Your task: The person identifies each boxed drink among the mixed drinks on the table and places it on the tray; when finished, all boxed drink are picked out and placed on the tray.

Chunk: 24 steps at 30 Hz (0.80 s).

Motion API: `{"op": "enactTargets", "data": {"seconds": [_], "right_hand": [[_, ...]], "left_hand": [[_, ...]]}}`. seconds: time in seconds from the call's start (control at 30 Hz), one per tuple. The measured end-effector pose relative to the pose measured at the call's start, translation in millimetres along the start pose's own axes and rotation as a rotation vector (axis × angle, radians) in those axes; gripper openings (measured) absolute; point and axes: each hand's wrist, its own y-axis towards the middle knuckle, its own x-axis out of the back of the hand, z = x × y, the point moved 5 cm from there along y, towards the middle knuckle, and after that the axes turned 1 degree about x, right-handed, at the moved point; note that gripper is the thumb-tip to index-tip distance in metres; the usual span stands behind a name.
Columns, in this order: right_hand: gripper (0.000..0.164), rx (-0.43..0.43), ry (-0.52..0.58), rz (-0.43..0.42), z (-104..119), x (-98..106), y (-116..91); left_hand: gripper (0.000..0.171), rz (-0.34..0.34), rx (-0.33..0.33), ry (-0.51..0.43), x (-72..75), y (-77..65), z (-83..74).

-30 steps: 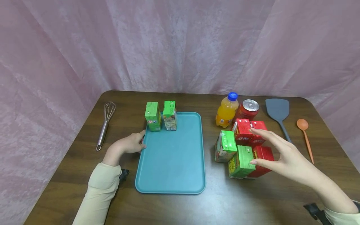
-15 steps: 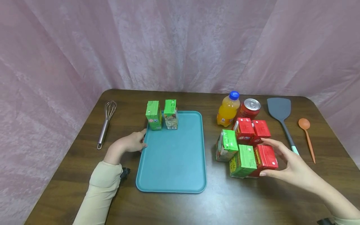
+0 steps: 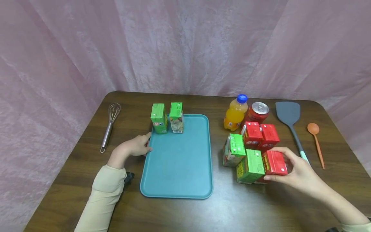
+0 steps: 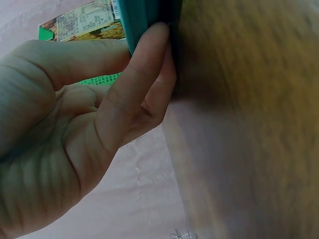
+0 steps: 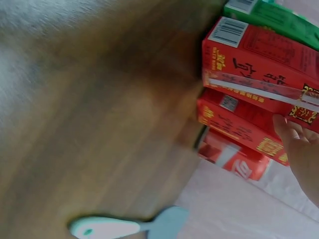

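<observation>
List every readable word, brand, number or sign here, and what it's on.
"宜", probably: held red drink carton; its other print, too blurred.
Red carton behind it: gold characters, too blurred.
Red soda can: white lettering, too blurred.
Green drink carton: label print too small.
Orange soda bottle: label too small.

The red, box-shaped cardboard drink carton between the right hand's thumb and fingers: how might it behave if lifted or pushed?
The red carton probably keeps its shape, given its flat faces and straight edges. Standing upright and taller than wide, it might tip if pushed near its top. Its boxy sides make rolling unlikely.
</observation>
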Motion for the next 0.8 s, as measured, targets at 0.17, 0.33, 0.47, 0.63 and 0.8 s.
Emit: {"op": "enactTargets", "data": {"seconds": [0.17, 0.33, 0.47, 0.63, 0.8], "right_hand": [[0.077, -0.009, -0.043, -0.003, 20, 15, 1], [0.079, 0.039, -0.025, -0.031, 42, 32, 3], [0.084, 0.094, -0.079, -0.085, 55, 46, 6], [0.090, 0.173, -0.148, -0.159, 74, 62, 14], [0.092, 0.193, -0.120, -0.261, 92, 67, 25]], "left_hand": [[0.067, 0.005, 0.007, 0.016, 0.9, 0.3, -0.2], [0.062, 0.007, 0.002, 0.000, 0.8, -0.2, -2.5], [0.061, 0.001, -0.009, -0.012, 0.1, -0.5, -3.4], [0.065, -0.004, -0.011, -0.007, -0.1, -0.7, -2.6], [0.065, -0.002, -0.011, -0.005, 0.6, 0.1, -1.3]]}}
